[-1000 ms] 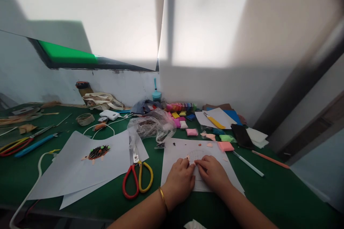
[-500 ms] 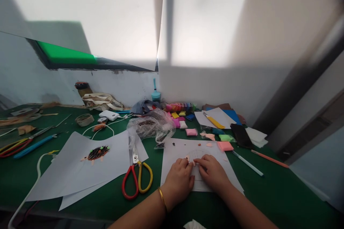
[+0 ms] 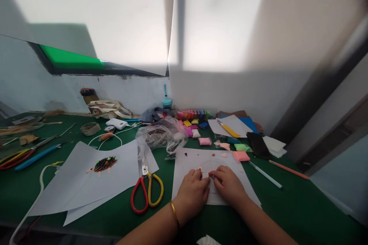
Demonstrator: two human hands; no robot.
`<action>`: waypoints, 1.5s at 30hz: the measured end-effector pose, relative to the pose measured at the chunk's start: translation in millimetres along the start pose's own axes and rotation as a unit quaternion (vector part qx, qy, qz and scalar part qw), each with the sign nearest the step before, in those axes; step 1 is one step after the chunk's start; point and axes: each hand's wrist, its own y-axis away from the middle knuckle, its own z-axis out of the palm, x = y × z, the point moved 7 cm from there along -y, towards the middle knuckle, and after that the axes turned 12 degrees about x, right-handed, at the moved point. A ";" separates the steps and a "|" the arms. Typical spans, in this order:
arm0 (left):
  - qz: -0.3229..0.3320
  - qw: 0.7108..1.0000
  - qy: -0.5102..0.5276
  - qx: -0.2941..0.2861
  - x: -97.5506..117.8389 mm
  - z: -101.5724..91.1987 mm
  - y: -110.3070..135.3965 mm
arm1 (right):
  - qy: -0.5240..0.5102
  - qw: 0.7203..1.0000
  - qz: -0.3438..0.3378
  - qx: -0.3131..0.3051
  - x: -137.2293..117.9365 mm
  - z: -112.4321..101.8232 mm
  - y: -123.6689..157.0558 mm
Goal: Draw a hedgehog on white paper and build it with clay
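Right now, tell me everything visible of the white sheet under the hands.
The white sheet looks like plain paper and lies flat on the green tabletop, right of the scissors. A faint rounded outline with lines inside is drawn on it, partly hidden by the left hand and right hand, which both rest on it. A small peach piece lies by the left fingers; dark bits, a brownish piece and a peach scrap lie towards its far edge.

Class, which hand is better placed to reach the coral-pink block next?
Probably the right hand: it is nearer the coral-pink block, while the left hand lies farther left on the paper.
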 end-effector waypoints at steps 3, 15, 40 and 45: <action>-0.001 1.000 0.016 0.013 -1.1 -1.7 0.5 | -0.002 1.000 -0.019 0.006 -1.9 -0.8 1.1; -0.038 0.997 0.041 0.046 -11.2 -0.5 4.2 | 0.055 0.995 -0.083 -0.013 -17.1 -4.6 7.3; -0.018 0.999 0.004 0.039 -7.8 -2.6 3.4 | 0.074 0.989 -0.121 -0.036 -30.5 -3.5 12.2; -0.027 0.999 -0.006 0.027 -8.6 0.6 2.9 | 0.053 0.996 -0.078 0.008 -16.1 -7.2 6.6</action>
